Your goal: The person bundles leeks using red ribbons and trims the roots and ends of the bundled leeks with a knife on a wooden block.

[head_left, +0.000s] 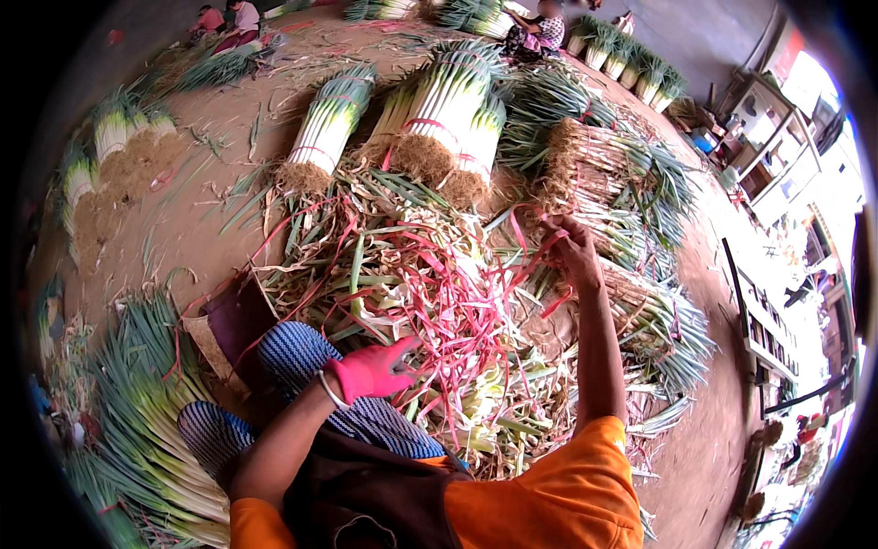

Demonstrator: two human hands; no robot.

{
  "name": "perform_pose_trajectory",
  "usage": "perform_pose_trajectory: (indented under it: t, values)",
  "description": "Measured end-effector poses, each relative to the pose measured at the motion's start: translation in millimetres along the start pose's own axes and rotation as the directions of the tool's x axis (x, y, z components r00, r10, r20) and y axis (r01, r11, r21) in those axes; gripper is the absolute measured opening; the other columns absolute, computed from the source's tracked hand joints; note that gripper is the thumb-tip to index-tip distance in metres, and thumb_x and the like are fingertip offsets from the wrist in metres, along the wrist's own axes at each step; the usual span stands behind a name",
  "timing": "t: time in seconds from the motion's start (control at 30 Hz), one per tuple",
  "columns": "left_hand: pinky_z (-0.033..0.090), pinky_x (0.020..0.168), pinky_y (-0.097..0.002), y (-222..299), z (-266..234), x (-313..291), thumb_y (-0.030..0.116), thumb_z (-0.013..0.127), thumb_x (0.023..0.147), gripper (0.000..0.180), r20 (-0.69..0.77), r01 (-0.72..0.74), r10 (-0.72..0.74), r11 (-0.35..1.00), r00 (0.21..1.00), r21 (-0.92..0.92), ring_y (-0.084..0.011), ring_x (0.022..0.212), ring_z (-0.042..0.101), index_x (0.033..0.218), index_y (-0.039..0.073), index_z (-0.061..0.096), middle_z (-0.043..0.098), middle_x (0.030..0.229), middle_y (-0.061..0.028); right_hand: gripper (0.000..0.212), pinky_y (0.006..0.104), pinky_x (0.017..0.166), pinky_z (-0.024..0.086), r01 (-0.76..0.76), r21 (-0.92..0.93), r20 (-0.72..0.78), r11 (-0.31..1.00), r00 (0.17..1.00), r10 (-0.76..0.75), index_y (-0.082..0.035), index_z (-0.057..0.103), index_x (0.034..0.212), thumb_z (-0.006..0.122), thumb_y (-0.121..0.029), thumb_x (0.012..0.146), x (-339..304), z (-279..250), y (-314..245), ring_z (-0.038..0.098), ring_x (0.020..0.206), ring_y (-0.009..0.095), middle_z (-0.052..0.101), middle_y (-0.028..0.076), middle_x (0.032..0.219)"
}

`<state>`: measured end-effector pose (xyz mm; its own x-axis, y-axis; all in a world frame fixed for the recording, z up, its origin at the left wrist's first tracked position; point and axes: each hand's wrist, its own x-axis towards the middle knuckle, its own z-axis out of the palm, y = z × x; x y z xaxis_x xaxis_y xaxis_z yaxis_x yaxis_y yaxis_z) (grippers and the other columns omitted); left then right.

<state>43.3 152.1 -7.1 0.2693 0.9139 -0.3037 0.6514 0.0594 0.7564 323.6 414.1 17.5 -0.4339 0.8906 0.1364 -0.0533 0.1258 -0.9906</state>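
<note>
My right hand (572, 249) is bare and reaches forward. Its fingers close on a red plastic strip (523, 271) beside the roots of untrimmed green onions (585, 169). Nearer to me, my left hand (375, 368) wears a pink glove with darker fingertips. Its thumb and fingers are apart, with nothing seen between them. Just right of the glove lies a tangled heap of red plastic strips (457, 311). Those strips rest on a pile of stripped leaves and peelings (485, 412).
Tied bundles of cleaned green onions (327, 128) stand ahead, roots toward me. Loose green onions (155, 403) lie at my left, beside an open cardboard box (215, 343). Other people (540, 32) sit at the far side. A wooden rack (768, 320) stands at the right.
</note>
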Motion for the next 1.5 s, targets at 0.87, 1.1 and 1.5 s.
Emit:
perform_pose_trajectory:
  t: [0.87, 1.1, 1.5]
  values:
    - [0.045, 0.068, -0.0321, -82.8, -86.6, -28.0, 0.029, 0.042, 0.096, 0.028, -0.485, -0.512, -0.176, -0.412, 0.857, -0.754, -0.0117, 0.053, 0.038, 0.076, 0.011, 0.051, 0.037, 0.058, 0.0038, 0.023, 0.0193, 0.041, 0.027, -0.451, 0.03, 0.616, 0.892, 0.711, 0.338, -0.006, 0.064, 0.1, 0.056, -0.026, 0.092, -68.5, 102.0, 86.5, 0.032, 0.047, 0.002, 0.044, -0.008, 0.061]
    - [0.031, 0.05, -0.0236, -145.1, -116.8, -88.2, 0.026, 0.043, 0.096, 0.026, -0.6, -0.595, -0.128, -0.395, 0.79, -0.699, -0.0093, 0.051, 0.032, 0.079, 0.008, 0.054, 0.039, 0.062, 0.001, 0.023, 0.0201, 0.034, 0.019, -0.57, 0.175, 0.09, 0.803, 0.821, 0.564, -0.01, 0.055, 0.08, 0.05, -0.027, 0.095, -88.1, 2.9, 150.7, 0.027, 0.039, 0.003, 0.034, -0.008, 0.051]
    - [0.045, 0.056, -0.0263, -96.1, -132.4, -103.5, 0.027, 0.049, 0.095, 0.024, -0.793, -0.658, -0.364, 0.442, 0.489, -0.609, -0.0088, 0.061, 0.049, 0.11, 0.009, 0.056, 0.053, 0.075, 0.0031, 0.027, 0.0309, 0.06, 0.046, -0.278, -0.562, -0.33, 0.779, 0.939, 0.097, -0.004, 0.06, 0.102, 0.054, -0.027, 0.091, -80.6, -37.5, 220.8, 0.055, 0.063, 0.017, 0.059, 0.006, 0.074]
